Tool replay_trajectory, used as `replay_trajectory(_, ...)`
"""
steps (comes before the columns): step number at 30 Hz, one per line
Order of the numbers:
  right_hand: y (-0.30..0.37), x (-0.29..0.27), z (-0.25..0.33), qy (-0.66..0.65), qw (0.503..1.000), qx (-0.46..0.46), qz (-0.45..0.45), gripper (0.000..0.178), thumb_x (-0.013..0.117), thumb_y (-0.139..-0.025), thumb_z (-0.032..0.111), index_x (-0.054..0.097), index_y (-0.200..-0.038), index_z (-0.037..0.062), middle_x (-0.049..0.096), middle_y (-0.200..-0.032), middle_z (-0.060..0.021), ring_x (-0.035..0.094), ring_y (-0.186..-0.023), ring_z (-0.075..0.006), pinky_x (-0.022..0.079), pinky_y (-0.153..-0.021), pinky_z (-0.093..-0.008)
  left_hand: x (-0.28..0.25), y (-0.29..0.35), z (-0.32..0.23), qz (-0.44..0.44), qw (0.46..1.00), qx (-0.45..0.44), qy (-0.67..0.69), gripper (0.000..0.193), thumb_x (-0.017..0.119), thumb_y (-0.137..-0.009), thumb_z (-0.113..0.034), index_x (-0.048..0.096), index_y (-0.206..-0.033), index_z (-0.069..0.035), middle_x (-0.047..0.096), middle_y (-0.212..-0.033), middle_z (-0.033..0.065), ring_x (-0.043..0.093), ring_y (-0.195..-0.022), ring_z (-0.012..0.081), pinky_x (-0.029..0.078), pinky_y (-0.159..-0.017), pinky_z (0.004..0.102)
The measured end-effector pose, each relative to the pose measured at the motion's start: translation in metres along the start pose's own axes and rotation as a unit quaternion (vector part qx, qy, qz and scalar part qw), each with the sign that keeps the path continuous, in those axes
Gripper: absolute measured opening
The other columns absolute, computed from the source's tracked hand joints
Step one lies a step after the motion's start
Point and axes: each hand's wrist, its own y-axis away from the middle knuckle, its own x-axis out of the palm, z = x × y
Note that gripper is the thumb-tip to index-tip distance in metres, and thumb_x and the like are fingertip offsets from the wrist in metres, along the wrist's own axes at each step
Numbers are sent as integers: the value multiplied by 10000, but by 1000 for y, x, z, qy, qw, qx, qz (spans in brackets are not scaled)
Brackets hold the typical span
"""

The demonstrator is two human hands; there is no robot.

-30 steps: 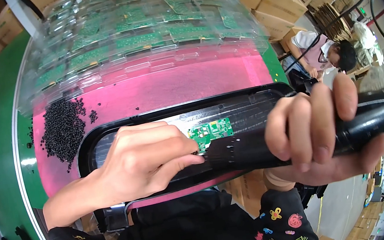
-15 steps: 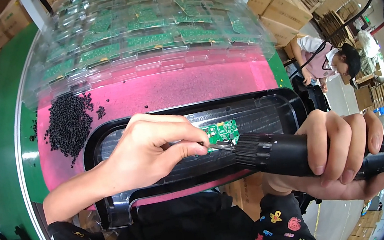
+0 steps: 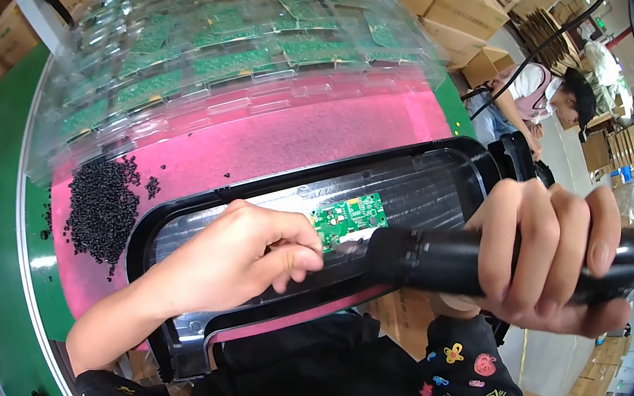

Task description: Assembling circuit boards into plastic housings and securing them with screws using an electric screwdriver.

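Note:
My right hand (image 3: 540, 249) is wrapped round a black electric screwdriver (image 3: 445, 259), held nearly level with its nose toward the left. The metal bit (image 3: 349, 247) is blurred and ends close to the fingertips of my left hand (image 3: 240, 252). Thumb and fingers of that hand are pressed together; whatever lies between them, if anything, is hidden. Behind the bit, a green circuit board (image 3: 367, 211) lies inside a long black plastic housing (image 3: 418, 176). My left hand covers part of the housing.
A heap of small black screws (image 3: 100, 202) lies left on the pink mat (image 3: 270, 144). Stacked clear trays (image 3: 240, 100) with several green boards stand behind. Cardboard boxes (image 3: 461, 15) fill the back right, where another person (image 3: 535, 93) bends over.
The screwdriver and my right hand have shifted left. A small dark piece seen earlier at my left fingertips no longer shows. The other person has bent lower.

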Motion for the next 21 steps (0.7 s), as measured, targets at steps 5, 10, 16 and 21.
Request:
replay_trajectory(5,-6,-37,11,170,977,131,5,502,686,-856,496,468,-993,65,541,-643,11,473,-448,-105,419,-469,-277,5,-5,8,-66,957,162,-230,138,702,-836,-123,619,-868,-17,692,-974,80,660,-832,280,550,-709,361)
replay_trajectory(10,7,-59,-9,201,958,199,-48,595,562,-862,602,470,-988,27,478,-607,-8,429,-431,-111,382,-454,-276,5,-5,18,-71,914,182,-355,155,696,-828,-165,613,-841,-35,700,-1086,51,660,-871,243,555,-675,357)
replay_trajectory(16,12,-65,-13,229,951,202,-47,555,547,-879,562,467,-995,26,470,-611,-18,418,-433,-115,381,-456,-278,10,-1,18,-76,901,172,-392,144,699,-799,-118,583,-806,-33,686,-1147,30,669,-799,222,540,-614,344)
replay_trajectory(21,12,-68,-17,228,950,210,-40,537,547,-884,555,462,-987,35,469,-617,-16,413,-436,-110,375,-458,-271,11,3,11,-58,907,133,-396,159,686,-791,-70,536,-769,-24,668,-1203,45,684,-768,241,531,-583,346)
